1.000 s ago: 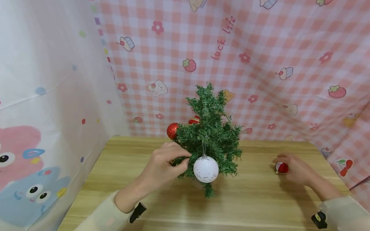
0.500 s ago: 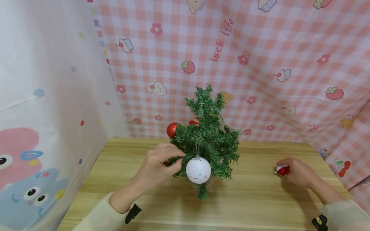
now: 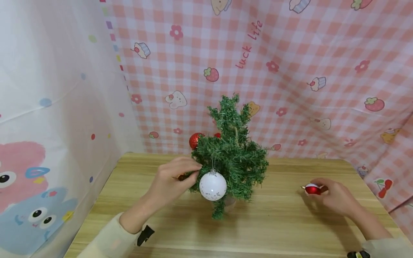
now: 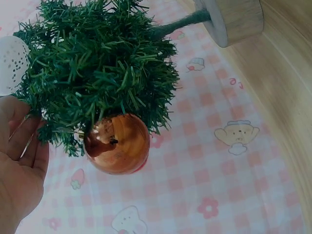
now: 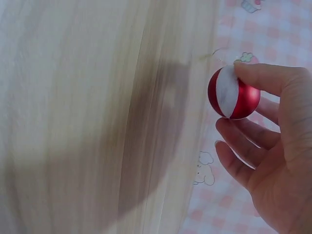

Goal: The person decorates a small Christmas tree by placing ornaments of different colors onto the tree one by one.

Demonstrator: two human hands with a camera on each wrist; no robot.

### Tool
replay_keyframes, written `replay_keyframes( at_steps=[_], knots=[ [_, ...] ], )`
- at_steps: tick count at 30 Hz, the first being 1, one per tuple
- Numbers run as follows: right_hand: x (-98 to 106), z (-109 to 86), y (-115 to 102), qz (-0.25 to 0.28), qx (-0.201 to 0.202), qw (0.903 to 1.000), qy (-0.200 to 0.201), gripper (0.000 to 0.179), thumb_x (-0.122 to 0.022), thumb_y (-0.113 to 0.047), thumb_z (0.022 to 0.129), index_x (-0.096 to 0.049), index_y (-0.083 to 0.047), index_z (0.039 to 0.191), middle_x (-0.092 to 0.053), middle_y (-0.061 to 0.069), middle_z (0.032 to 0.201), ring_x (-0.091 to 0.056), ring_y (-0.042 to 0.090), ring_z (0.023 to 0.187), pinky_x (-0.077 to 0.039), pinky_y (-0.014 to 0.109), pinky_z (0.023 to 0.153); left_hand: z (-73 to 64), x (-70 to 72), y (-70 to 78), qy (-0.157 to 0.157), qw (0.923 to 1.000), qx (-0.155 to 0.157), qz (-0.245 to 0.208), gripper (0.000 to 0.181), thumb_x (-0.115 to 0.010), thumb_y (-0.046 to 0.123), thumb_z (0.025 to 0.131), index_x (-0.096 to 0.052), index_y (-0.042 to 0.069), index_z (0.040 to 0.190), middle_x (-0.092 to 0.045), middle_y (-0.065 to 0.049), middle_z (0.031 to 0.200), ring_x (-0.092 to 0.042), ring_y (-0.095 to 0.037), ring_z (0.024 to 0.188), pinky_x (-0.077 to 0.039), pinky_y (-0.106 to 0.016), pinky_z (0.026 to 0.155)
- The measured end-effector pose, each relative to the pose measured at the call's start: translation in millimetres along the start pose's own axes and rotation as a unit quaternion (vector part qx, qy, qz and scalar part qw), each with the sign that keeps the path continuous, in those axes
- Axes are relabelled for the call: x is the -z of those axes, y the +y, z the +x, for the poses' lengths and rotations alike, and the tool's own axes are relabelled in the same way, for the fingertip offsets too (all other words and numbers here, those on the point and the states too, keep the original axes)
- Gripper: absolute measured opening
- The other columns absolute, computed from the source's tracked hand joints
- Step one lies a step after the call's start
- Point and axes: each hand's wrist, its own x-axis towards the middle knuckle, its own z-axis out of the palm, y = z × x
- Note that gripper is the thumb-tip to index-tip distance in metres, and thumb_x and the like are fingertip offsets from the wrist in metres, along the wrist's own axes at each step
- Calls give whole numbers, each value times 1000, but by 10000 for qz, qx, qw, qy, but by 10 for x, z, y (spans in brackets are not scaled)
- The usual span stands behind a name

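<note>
A small artificial Christmas tree (image 3: 237,154) stands on the wooden table (image 3: 277,229). My left hand (image 3: 172,177) pinches a branch tip at its left side. Just right of those fingers, a white speckled bauble (image 3: 213,186) hangs by a clear loop. A shiny copper-coloured bauble (image 4: 117,145) hangs close to the left hand in the left wrist view. My right hand (image 3: 338,197) holds a red-and-white striped bauble (image 5: 234,92) between thumb and fingers, raised off the tabletop at the right.
A red glitter bauble (image 3: 195,141) hangs on the tree's far left side. The tree's round wooden base (image 4: 239,22) shows in the left wrist view. Behind the table hangs a pink checked cloth (image 3: 180,71), with a white printed cloth (image 3: 64,118) at the left.
The tree has turned, bringing the white bauble to the left, and my left hand has shifted slightly left with it. My right hand has lifted the red-and-white bauble off the table.
</note>
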Motion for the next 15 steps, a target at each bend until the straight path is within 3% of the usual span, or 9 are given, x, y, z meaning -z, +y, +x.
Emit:
replay_keyframes(
  at_steps=[6,12,15],
  knots=[
    [-11,-131,-114,417,51,9984,371,42,-87,-16,86,-71,0,121,-75,8,99,-66,2,80,-56,25,64,-18,24,-62,20,9999,86,105,28,-75,-18,79,-81,-2,101,-79,-12,98,-74,-28,94,-59,-24,84],
    [-5,-231,-243,662,-13,9960,606,37,-85,-16,89,-71,0,120,-74,11,104,-65,-1,84,-58,23,66,-33,47,-89,50,9995,270,167,26,-77,-16,81,-81,-3,103,-79,-13,100,-73,-31,100,-58,-24,91],
    [-5,-265,-317,785,16,9943,723,37,-85,-14,89,-71,0,120,-74,13,105,-65,-1,85,-57,21,67,-36,56,-106,106,9994,294,158,28,-76,-19,81,-81,-4,104,-79,-13,101,-73,-32,100,-58,-22,84]
  ],
)
